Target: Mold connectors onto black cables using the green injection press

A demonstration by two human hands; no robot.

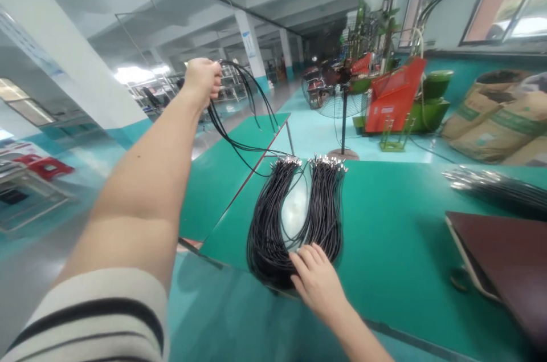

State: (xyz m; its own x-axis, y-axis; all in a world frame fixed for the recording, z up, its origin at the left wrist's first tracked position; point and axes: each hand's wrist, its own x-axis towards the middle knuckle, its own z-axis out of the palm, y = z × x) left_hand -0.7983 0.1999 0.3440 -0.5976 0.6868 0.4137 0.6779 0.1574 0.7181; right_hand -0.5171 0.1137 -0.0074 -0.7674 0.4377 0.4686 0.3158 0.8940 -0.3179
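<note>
Raised out to the left, my left hand (202, 81) is closed around several black cables (226, 134). Their lengths droop from the fist, and some run down toward the table. A thick U-shaped bundle of black cables (269, 236) lies on the green table (397, 248), with silvery metal ends (328, 163) pointing to the far side. My right hand (315, 276) rests on the near bend of this bundle, fingers spread over the cables and not wrapped round them.
A brown board (499, 271) lies at the right, with another cable bundle (499, 188) behind it. Beyond the table stand a fan (344, 94), a red and green machine (395, 94) and sacks (499, 122). A second green table (222, 179) adjoins at the left.
</note>
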